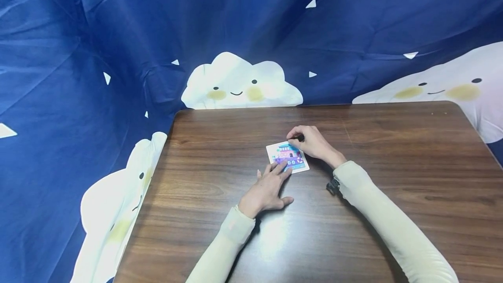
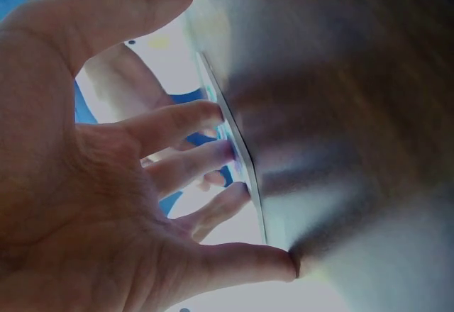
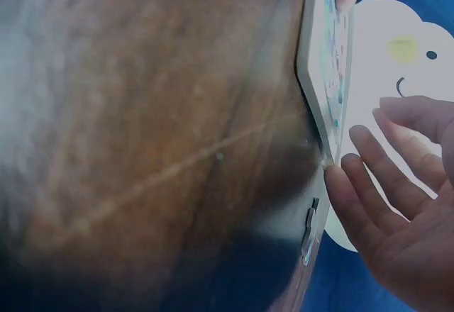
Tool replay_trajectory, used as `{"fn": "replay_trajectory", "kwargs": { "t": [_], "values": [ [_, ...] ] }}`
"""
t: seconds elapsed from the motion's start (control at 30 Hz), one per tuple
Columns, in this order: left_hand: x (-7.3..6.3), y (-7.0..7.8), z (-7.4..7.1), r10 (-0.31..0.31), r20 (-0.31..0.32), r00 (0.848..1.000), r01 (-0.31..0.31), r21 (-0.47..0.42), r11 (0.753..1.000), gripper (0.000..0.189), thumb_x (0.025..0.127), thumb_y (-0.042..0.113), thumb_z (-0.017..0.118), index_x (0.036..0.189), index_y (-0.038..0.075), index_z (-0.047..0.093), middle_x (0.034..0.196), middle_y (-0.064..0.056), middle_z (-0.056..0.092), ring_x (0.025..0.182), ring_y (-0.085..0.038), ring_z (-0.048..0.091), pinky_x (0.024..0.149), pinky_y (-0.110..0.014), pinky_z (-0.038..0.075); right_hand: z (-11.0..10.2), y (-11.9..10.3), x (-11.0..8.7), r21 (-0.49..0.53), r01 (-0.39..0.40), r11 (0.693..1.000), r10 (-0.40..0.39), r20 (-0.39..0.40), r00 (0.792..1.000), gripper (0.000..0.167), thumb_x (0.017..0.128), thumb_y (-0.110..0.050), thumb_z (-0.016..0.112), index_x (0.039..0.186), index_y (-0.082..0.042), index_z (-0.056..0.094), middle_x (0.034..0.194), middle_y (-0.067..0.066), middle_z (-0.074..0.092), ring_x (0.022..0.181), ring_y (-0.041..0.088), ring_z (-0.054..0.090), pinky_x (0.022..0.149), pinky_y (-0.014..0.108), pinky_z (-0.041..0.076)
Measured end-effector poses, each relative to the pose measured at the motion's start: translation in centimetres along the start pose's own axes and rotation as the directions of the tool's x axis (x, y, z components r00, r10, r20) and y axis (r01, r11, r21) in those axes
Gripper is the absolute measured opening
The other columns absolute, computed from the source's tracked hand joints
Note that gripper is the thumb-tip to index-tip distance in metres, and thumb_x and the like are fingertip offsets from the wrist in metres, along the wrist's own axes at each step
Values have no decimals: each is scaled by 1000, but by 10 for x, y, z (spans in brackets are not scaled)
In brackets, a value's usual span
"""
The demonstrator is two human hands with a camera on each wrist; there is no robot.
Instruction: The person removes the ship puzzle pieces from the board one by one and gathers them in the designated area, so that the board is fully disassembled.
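Observation:
A thin square board (image 1: 303,167) with a colourful boat picture lies flat on the wooden table. My left hand (image 1: 268,189) is spread over its near left edge, several fingertips touching the board and the thumb off to the side. The left wrist view shows those fingers straight against the board (image 2: 237,142). My right hand (image 1: 312,142) stands at the far right corner with bent fingers. In the right wrist view its fingertips are close to the corner of the board (image 3: 319,106), with nothing visible between them. A small thin piece (image 3: 309,235) lies on the table beside that corner.
The brown table (image 1: 212,187) spreads around the board on all sides. Behind and to the left hangs a blue cloth (image 1: 137,34) with smiling clouds. A dark strap piece (image 1: 333,186) sits at the right wrist.

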State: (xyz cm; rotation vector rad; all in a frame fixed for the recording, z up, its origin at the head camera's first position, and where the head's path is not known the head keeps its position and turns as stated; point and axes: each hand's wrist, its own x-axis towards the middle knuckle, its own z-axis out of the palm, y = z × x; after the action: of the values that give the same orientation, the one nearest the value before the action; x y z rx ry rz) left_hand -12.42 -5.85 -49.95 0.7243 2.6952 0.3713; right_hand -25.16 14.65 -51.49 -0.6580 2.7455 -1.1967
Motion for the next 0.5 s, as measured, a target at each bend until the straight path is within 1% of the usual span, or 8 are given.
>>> {"fn": "replay_trajectory", "kwargs": {
  "t": [0.1, 0.23, 0.4, 0.5],
  "values": [
    [0, 0, 0, 4, -2, 1000, -4, -4, 1000, 90, 88, 48, 79, 162, 15, 39, 175, -5, 26, 159, -35, 28, 113, -77, 35, 2, 0, -1, -12, 16, 1000, -15, 28, 999, 19, 93, -12, 78, 111, -6, 77, 111, 13, 77, 108, 31, 70, 100, 51, 52],
    [-1, 0, 1, 9, -7, 1000, -8, 0, 1000, 90, 88, 48, 79, 162, 15, 40, 174, -6, 26, 158, -35, 28, 113, -77, 36, 6, 1, -2, -50, 27, 998, -23, 68, 997, 30, 87, -19, 85, 114, -8, 77, 114, 10, 76, 111, 30, 69, 104, 52, 49],
    [-1, -1, 1, 16, -15, 1000, -16, 3, 1000, 90, 88, 48, 79, 162, 15, 40, 174, -7, 28, 158, -36, 30, 112, -78, 37, 7, 2, -3, -80, 43, 996, -35, 96, 995, 35, 86, -22, 86, 117, -9, 77, 118, 11, 75, 118, 34, 65, 110, 56, 42],
    [0, -1, 1, 16, -17, 1000, -16, 3, 1000, 90, 88, 48, 79, 161, 15, 40, 174, -7, 28, 158, -36, 30, 111, -78, 37, 6, 3, -2, -73, 46, 996, -39, 98, 994, 34, 86, -20, 86, 117, -9, 77, 119, 12, 74, 119, 35, 64, 111, 56, 41]
  ]
}}
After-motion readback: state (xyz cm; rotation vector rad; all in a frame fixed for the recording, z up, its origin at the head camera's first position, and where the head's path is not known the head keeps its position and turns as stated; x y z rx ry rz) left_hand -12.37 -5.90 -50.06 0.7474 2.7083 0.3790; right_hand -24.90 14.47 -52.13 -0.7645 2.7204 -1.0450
